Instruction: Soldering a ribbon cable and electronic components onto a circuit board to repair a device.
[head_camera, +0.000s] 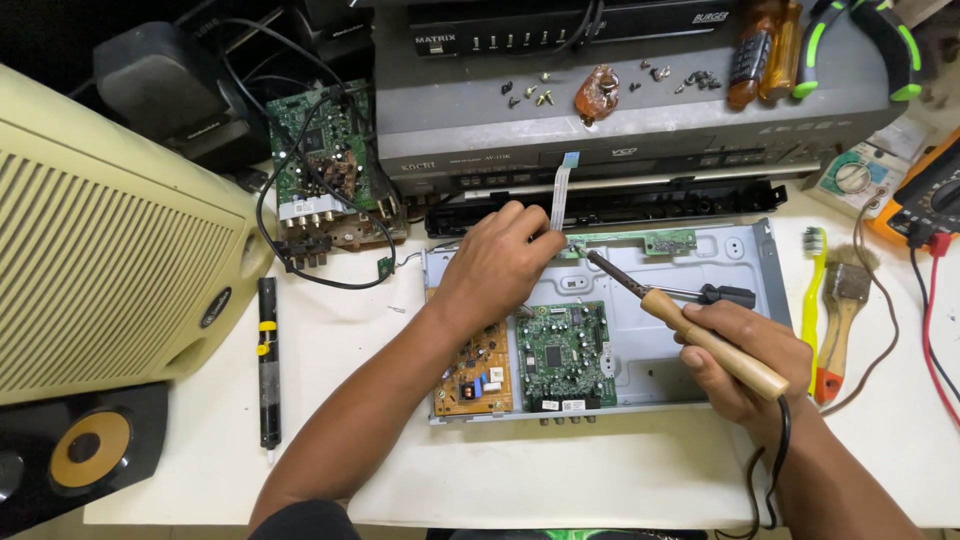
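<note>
Right now the right hand (745, 365) grips a wooden-handled soldering iron (690, 320), left hand (497, 262) pinching a white ribbon cable (560, 197)

A soldering iron (700, 325) with a pale wooden handle and a dark metal shaft lies slanted in the right hand (745, 365) at the lower right of the frame, its tip pointing up-left toward the middle, and a black cord trails from the handle's end down to the bottom edge. A white flat ribbon cable (560, 197) hangs straight down at the upper middle; the left hand (500, 262) pinches its lower end just above an open metal chassis (745, 265) at the centre, which holds a green circuit board (565, 355) and an orange one (478, 375).
</note>
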